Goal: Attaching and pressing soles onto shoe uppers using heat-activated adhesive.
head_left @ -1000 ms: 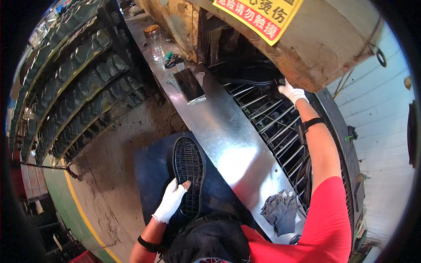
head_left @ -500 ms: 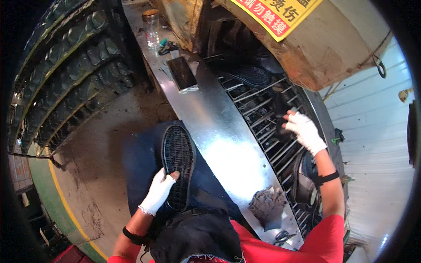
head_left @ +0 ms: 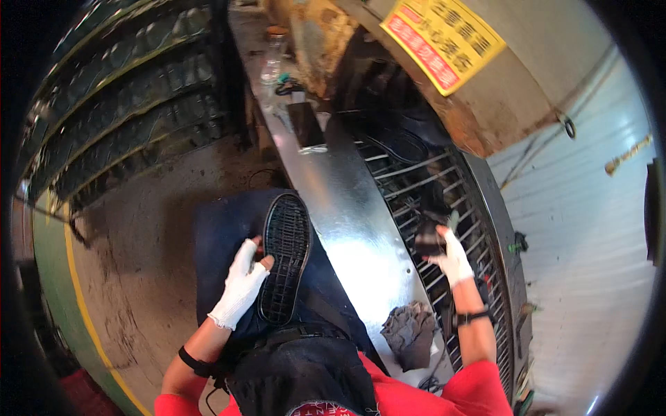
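Observation:
A black shoe sole with a ribbed grid of tread lies lengthwise over the dark blue cloth on my lap. My left hand, in a white glove with bare fingertips, grips its left edge, thumb on top. Over the metal rack, my right hand, gloved the same way, has its fingers around a dark shoe. That shoe is smeared by motion, so its details do not show.
A bar rack with another dark sole runs along the right, beside a shiny metal ledge. On the ledge are grey gloves, a dark flat object and a glass bottle. Shelves of shoe-like forms stand left.
My right hand has come nearer along the rack and now has the dark shoe. My left hand has shifted up the sole's left edge. The whole view has turned slightly.

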{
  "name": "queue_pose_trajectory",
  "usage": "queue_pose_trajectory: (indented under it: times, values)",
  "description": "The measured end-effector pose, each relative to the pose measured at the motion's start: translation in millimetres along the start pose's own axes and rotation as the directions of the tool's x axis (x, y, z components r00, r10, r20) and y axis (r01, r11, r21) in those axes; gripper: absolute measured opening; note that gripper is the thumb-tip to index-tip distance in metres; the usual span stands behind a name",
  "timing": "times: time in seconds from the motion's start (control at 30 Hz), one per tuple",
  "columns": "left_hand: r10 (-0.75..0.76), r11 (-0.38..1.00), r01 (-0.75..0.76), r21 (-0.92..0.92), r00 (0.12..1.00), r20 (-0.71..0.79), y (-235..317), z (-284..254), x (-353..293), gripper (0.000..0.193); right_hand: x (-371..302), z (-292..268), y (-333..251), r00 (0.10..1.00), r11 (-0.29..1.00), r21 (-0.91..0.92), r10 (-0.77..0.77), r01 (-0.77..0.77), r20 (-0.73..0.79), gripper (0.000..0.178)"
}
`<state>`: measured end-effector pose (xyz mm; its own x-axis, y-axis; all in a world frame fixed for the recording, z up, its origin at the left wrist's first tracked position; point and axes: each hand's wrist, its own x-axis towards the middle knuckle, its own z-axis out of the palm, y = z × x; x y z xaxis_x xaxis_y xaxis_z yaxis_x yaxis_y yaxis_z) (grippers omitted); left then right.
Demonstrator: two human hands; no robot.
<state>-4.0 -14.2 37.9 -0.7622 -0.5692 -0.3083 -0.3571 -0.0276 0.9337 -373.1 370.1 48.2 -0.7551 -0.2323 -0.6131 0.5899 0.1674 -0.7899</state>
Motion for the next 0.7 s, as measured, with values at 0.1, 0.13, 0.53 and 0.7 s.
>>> queue_pose_trajectory:
  times: [0.1, 0.13, 0.53, 0.7]
  values:
    - [0.204, 0.939, -0.215, -0.269, 0.977, -0.067, 12.1, -9.4, 4.8, 0.062, -45.4, 8.9, 22.2, 0.990, 0.922, 0.380, 0.031, -0.080, 0.135, 0.062]
    - [0.275, 0.886, -0.271, -0.376, 0.960, -0.044, 18.9, -8.7, 9.2, 0.064, -61.7, 17.5, 29.1, 0.980, 0.915, 0.386, 0.044, -0.118, 0.195, 0.073]
    - [0.351, 0.355, -0.018, -0.935, 0.929, 0.116, 80.4, -1.2, 29.7, 0.087, -160.3, 233.1, 51.0, 0.653, 0.998, 0.011, 0.037, -0.069, 0.756, 0.101]
    - [0.328, 0.346, 0.098, -0.933, 0.919, 0.218, 58.4, 2.7, 69.2, 0.069, -166.3, 253.9, 35.9, 0.675, 0.990, 0.018, 0.084, -0.142, 0.733, 0.085]
